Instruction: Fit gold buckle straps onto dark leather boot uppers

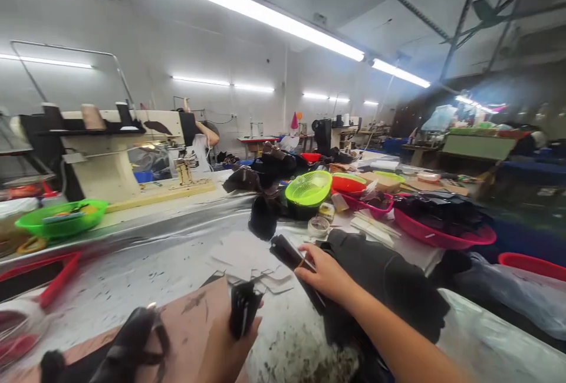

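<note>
My left hand [236, 336] is closed round a bundle of black strips [244, 307], held low at the front of the table. To the right, my right hand [325, 274] grips a stack of black pieces with a pale edge [287, 252], thumb and fingers pinched across it. Beneath and beside that hand lies a heap of dark fabric [375, 271]. Between the hands and farther back, white paper pieces [241, 256] are spread on the stained white tabletop [172, 253]. A brown sheet [194, 312] lies under a black strapped item [132, 342] at the left.
A sewing machine [101, 153] with thread spools stands at the back left beside a green basket [62, 219]. Behind my right hand are a lime basket [308, 188], a small jar [318, 227] and a pink basket [442, 233] of dark pieces. A red tray [57, 289] sits left.
</note>
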The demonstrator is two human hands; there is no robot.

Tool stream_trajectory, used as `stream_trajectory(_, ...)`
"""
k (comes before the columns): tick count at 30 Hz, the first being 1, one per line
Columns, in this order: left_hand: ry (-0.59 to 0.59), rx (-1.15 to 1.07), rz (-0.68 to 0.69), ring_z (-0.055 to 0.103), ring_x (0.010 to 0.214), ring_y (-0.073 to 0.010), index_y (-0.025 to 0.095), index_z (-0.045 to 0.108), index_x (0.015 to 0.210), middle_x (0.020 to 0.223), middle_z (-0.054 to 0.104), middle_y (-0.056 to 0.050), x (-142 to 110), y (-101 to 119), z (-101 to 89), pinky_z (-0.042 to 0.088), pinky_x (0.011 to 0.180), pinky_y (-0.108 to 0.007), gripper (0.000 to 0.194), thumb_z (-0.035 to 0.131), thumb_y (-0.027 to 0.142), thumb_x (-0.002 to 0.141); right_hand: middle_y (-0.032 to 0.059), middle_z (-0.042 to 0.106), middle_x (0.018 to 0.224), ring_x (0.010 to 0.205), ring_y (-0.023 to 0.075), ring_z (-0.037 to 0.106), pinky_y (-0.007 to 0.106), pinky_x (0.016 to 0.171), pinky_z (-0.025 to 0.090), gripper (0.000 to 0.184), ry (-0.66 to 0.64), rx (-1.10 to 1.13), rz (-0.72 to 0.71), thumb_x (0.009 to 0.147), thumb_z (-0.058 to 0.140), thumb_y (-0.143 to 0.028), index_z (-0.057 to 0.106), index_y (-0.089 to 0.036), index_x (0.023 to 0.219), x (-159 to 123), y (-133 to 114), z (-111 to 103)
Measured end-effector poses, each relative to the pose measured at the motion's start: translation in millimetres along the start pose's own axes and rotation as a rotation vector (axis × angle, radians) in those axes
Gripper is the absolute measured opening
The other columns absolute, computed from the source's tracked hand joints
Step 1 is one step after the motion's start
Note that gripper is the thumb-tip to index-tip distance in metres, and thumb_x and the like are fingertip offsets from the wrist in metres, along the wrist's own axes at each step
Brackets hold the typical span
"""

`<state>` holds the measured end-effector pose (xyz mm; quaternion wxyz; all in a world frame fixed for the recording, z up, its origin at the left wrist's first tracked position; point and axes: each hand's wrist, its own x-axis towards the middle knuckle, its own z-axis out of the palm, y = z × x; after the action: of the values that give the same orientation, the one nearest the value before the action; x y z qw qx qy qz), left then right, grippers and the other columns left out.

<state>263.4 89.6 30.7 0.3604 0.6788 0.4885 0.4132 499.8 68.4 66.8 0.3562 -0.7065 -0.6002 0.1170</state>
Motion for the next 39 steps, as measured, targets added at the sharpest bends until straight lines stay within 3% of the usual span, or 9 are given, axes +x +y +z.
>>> stream_trajectory(4, -0.243, 0.163, 0.203, 0.062, 0.068, -0.0170, 0.020, 0.061, 0.081, 0.074, 0.066, 0.000, 6, 19, 8.1, 0.047, 0.062, -0.025, 0.013, 0.054, 0.023, 0.071, 0.0068, 0.062, 0.100, 0.091, 0.0204, 0.057, 0.026, 0.077, 0.044, 0.056, -0.156, 0.119, 0.068, 0.062, 0.064, -0.023, 0.051, -0.015, 0.116, -43, -31, 53)
stream_trajectory(8, -0.441, 0.583, 0.154, 0.062, 0.079, -0.0179, 0.020, 0.057, 0.079, 0.083, 0.067, -0.001, 2, 29, 7.6, 0.044, 0.067, -0.025, 0.016, 0.047, 0.011, 0.070, 0.0045, 0.068, 0.088, 0.083, 0.0213, 0.063, 0.024, 0.067, 0.044, 0.029, -0.256, -0.018, 0.043, 0.065, 0.054, -0.016, 0.064, -0.019, 0.093, -64, -46, 83)
stream_trajectory(11, -0.520, 0.712, 0.117, 0.062, 0.085, -0.0228, 0.018, 0.055, 0.081, 0.090, 0.067, -0.005, -3, 22, 6.6, 0.044, 0.068, -0.028, 0.020, 0.048, 0.007, 0.065, 0.0103, 0.069, 0.088, 0.084, 0.0261, 0.063, 0.027, 0.067, 0.044, 0.026, -0.264, -0.131, 0.088, 0.064, 0.053, -0.012, 0.066, -0.017, 0.086, -74, -51, 97)
stream_trajectory(16, -0.536, 0.801, 0.067, 0.062, 0.088, -0.0265, 0.016, 0.053, 0.087, 0.093, 0.066, -0.010, -8, 5, 13.1, 0.045, 0.069, -0.032, 0.027, 0.047, 0.003, 0.064, 0.0122, 0.068, 0.096, 0.090, 0.0274, 0.062, 0.029, 0.072, 0.045, 0.029, -0.279, -0.223, 0.084, 0.070, 0.051, -0.016, 0.065, -0.018, 0.095, -85, -46, 113)
stream_trajectory(19, -0.533, 0.840, 0.061, 0.061, 0.089, -0.0263, 0.016, 0.052, 0.090, 0.094, 0.066, -0.011, -9, 2, 21.8, 0.045, 0.071, -0.033, 0.028, 0.045, 0.002, 0.068, 0.0148, 0.069, 0.087, 0.082, 0.0289, 0.064, 0.031, 0.068, 0.045, 0.025, -0.311, -0.275, 0.112, 0.072, 0.047, -0.015, 0.067, -0.015, 0.087, -89, -43, 117)
stream_trajectory(22, -0.540, 0.869, 0.084, 0.062, 0.088, -0.0261, 0.016, 0.052, 0.092, 0.093, 0.065, -0.011, -6, 2, 27.8, 0.046, 0.071, -0.034, 0.026, 0.044, 0.003, 0.071, 0.0162, 0.065, 0.096, 0.088, 0.0291, 0.062, 0.032, 0.071, 0.045, 0.028, -0.321, -0.310, 0.124, 0.072, 0.046, -0.013, 0.065, -0.013, 0.092, -92, -43, 118)
stream_trajectory(31, -0.506, 0.950, 0.176, 0.059, 0.090, -0.0232, 0.012, 0.052, 0.100, 0.094, 0.062, -0.011, 27, -1, 26.2, 0.046, 0.075, -0.035, 0.021, 0.041, 0.007, 0.082, 0.0166, 0.059, 0.102, 0.095, 0.0289, 0.057, 0.034, 0.076, 0.044, 0.036, -0.323, -0.355, 0.175, 0.071, 0.051, -0.014, 0.054, -0.008, 0.106, -91, -48, 121)
stream_trajectory(39, -0.491, 0.987, 0.146, 0.058, 0.087, -0.0178, 0.013, 0.053, 0.107, 0.098, 0.059, -0.006, 51, -4, 28.6, 0.048, 0.077, -0.038, 0.027, 0.050, 0.029, 0.086, 0.0155, 0.059, 0.102, 0.097, 0.0288, 0.057, 0.034, 0.077, 0.044, 0.033, -0.328, -0.381, 0.221, 0.073, 0.053, -0.018, 0.053, -0.011, 0.105, -89, -52, 121)
